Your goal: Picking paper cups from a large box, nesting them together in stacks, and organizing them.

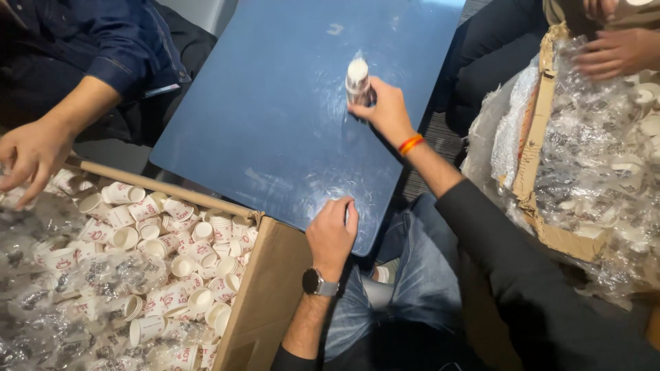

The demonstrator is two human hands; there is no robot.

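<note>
The right hand point(386, 110) is clamped around a short stack of cups point(357, 81) wrapped in clear plastic, holding it upright on the blue table point(275, 103), near the far middle of the top. A red and yellow band circles that wrist. The left hand point(332, 233) rests at the near edge of the table with its fingers curled together over the rim, holding nothing that can be made out (a watch sits on its wrist).

Just left of that hand stands an open cardboard box point(265, 295), full of loose white paper cups point(172, 261) with red print, mixed with crumpled clear wrap. Another person's hand point(31, 158), in a dark blue sleeve, reaches into the far left corner of the box. At the right, a second box point(543, 158) holds more cups under plastic, and a third person's hand point(615, 51) lies on top of that heap.
</note>
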